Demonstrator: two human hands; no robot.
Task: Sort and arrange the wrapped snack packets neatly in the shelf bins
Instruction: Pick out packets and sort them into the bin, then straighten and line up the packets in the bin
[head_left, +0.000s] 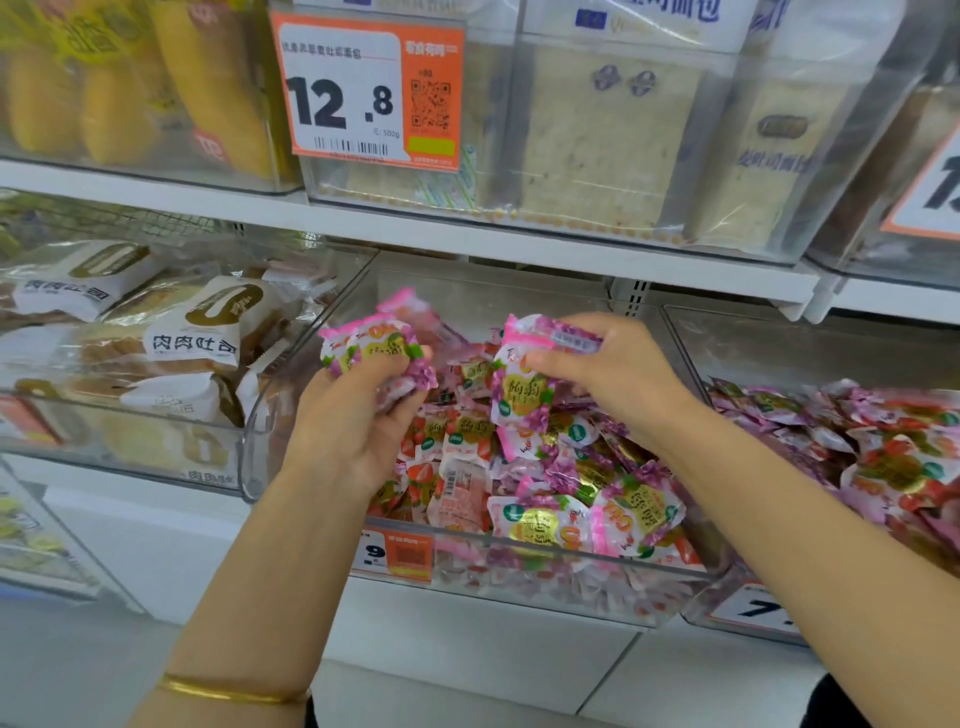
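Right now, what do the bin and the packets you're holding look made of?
Bin: clear rigid plastic, glossy; contents show through its wall. Packets in the left hand and packet in the right hand: thin printed plastic film, probably, shiny and crinkled.

An orange-bordered white price card (932, 189) is cut by the right edge; the small orange bin label (402, 556) has blurred print.

Retail shop, snack aisle: white shelf (415, 228) carrying clear plastic bins (519, 566) of wrapped goods, fronted by an orange price tag (371, 91) with barcode and QR code.
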